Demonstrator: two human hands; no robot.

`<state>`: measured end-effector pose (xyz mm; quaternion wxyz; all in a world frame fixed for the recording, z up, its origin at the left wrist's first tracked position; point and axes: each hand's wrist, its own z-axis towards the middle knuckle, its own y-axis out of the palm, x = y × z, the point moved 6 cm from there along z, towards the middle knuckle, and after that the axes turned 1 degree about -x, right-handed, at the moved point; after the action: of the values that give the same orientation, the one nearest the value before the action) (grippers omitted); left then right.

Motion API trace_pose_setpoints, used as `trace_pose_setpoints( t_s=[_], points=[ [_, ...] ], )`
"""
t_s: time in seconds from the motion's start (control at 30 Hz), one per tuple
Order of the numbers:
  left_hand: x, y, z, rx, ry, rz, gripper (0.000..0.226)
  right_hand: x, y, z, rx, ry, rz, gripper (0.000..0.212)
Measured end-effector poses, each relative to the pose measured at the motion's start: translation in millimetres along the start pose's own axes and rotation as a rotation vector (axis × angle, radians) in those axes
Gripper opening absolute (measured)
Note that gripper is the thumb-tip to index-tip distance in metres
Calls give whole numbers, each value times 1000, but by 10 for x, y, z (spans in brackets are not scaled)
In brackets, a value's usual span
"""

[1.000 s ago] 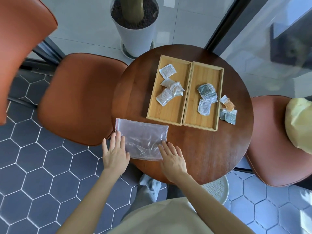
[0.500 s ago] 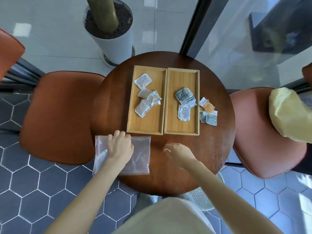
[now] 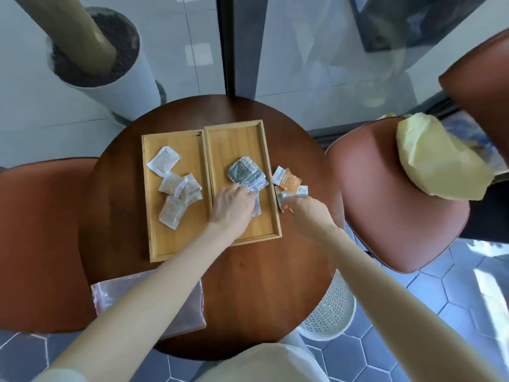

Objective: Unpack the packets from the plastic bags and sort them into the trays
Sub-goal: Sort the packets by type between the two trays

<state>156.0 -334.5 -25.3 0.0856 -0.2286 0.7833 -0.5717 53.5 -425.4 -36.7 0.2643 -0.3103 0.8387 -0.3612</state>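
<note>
- Left hand (image 3: 232, 206) lies flat in the right tray (image 3: 271, 216), fingers on grey packets (image 3: 243, 172)
- Right hand (image 3: 305, 209), just outside that tray's rim, pinches a loose packet (image 3: 282, 201); bare table (image 3: 261, 271) behind both wrists

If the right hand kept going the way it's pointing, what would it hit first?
Probably the loose packets on the table just right of the right tray. The right hand points up-left at them; its fingertips look nearly touching, though depth is unclear.

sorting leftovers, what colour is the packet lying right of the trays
Orange, clearest in the head view.
</note>
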Motion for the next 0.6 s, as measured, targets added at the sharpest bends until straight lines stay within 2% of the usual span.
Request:
trace_pose_setpoints(
  t_s=[0.2, 0.3, 0.43, 0.6],
  points=[
    [240, -33, 468, 91, 88, -39, 18, 261, -116, 152, 156, 65, 55, 26],
    [320, -32, 638, 142, 140, -91, 30, 336, -99, 230, 247, 122, 140, 27],
    [381, 85, 797, 24, 201, -74, 54, 380, -49, 324, 295, 193, 230, 41],
    [416, 176, 938, -50, 266, 15, 57, 400, 16, 362, 343, 251, 265, 49]
  ],
)
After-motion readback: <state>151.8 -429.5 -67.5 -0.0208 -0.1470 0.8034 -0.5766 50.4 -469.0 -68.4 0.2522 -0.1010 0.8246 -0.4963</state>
